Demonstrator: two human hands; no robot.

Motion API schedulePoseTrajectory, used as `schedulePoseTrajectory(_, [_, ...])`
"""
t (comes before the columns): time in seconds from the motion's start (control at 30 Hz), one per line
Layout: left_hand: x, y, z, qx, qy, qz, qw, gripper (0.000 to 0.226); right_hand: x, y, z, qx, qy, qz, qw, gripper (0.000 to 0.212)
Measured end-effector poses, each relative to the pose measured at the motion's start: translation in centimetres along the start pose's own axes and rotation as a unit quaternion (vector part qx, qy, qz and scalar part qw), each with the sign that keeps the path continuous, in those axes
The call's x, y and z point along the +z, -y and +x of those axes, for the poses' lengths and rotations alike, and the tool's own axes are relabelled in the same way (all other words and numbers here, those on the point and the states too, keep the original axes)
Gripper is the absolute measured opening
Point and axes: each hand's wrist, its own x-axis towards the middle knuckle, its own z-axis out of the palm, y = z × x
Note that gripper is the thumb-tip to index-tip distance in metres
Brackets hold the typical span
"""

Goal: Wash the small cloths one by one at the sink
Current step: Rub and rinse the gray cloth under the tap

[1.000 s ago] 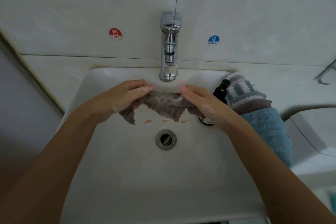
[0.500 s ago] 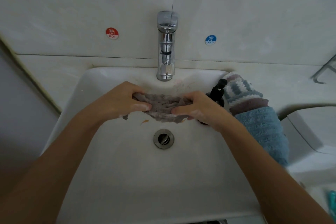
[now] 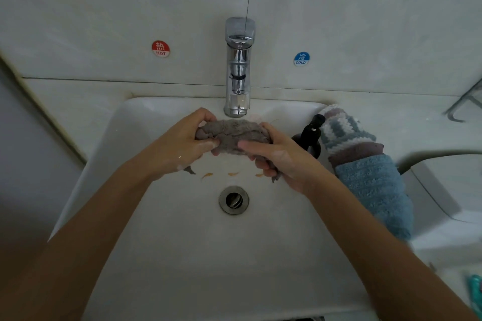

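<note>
Over the middle of the sink [image 3: 167, 242], just past the drain [image 3: 234, 200], the left hand [image 3: 180, 147] and right hand [image 3: 280, 157] are both clamping a bunched grey cloth [image 3: 232, 135] beneath the tap [image 3: 238, 68]. More cloths [image 3: 365, 164] are lying piled along the sink's right edge, beside a black pump bottle [image 3: 311, 133].

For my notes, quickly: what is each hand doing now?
Left hand: closed, holding the grey cloth.
Right hand: closed, holding the same cloth.
</note>
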Motion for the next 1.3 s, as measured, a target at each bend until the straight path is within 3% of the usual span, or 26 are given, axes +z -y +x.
schedulePoseTrajectory(0.13, [2.4, -0.5, -0.1, 0.036, -0.055, -0.02, 0.998, 0.009, 1.3, 0.4, -0.2, -0.073, -0.137, 0.043, 0.987, 0.045])
schedulePoseTrajectory(0.23, [4.9, -0.7, -0.2, 0.045, -0.17, -0.025, 0.984, 0.036, 2.5, 0.0, 0.2, -0.142, -0.215, -0.012, 0.966, 0.05])
schedulePoseTrajectory(0.3, [6.2, -0.6, -0.3, 0.055, -0.219, -0.031, 0.974, 0.043, 3.4, -0.4, 0.4, -0.158, -0.227, -0.037, 0.96, 0.051])
schedulePoseTrajectory(0.47, [6.5, -0.3, 0.2, 0.017, -0.308, -0.147, 0.94, 0.047, 6.7, -0.9, -0.6, -0.193, -0.173, 0.004, 0.966, 0.044])
schedulePoseTrajectory(0.63, [9.1, -2.3, -2.2, 0.054, -0.279, -0.166, 0.944, 0.043, 4.9, -1.1, 1.5, -0.136, -0.247, 0.071, 0.957, 0.042])
schedulePoseTrajectory(0.8, [7.5, -1.2, 0.6, 0.011, -0.335, -0.19, 0.923, 0.047, 6.5, -1.5, 0.1, -0.144, -0.219, 0.043, 0.964, 0.036])
schedulePoseTrajectory(0.97, [9.4, -1.9, -2.0, 0.051, -0.296, -0.176, 0.937, 0.045, 5.1, -0.9, 1.6, -0.101, -0.234, 0.076, 0.964, 0.035])
schedulePoseTrajectory(1.13, [7.2, -0.4, 1.7, -0.029, -0.309, -0.215, 0.926, 0.05, 6.6, -1.7, 0.2, -0.133, -0.209, 0.071, 0.966, 0.041])
schedulePoseTrajectory(1.3, [9.9, -1.9, -2.3, 0.073, -0.287, -0.15, 0.944, 0.042, 4.5, -1.0, 1.4, -0.1, -0.222, 0.099, 0.965, 0.042])
